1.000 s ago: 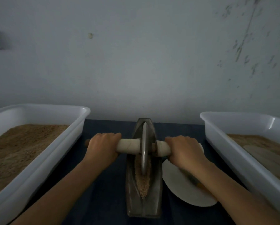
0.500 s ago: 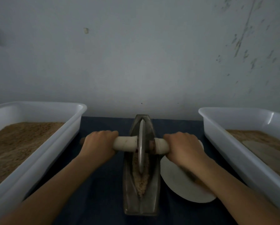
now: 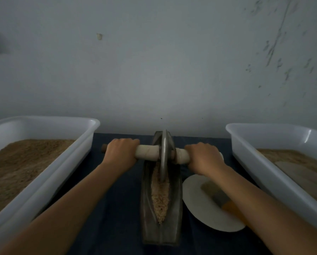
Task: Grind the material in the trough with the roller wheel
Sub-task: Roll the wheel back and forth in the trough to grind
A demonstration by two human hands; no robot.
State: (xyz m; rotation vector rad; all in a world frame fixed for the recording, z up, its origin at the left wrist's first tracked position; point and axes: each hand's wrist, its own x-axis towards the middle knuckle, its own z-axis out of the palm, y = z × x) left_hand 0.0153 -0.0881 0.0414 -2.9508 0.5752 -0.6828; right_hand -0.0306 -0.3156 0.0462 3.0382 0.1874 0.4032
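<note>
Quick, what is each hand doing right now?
Left hand: gripping the pale wooden axle handle of the metal roller wheel.
Right hand: gripping the same handle.

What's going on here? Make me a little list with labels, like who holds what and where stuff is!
left hand: grips the roller's handle, left of the wheel
right hand: grips the handle on the other side
wheel: upright metal disc, at the trough's far end
trough: narrow metal boat with tan crumbs inside
left tub: white, filled with brown powder
right tub: white, brown powder too
plate: white, a brush on it
</note>
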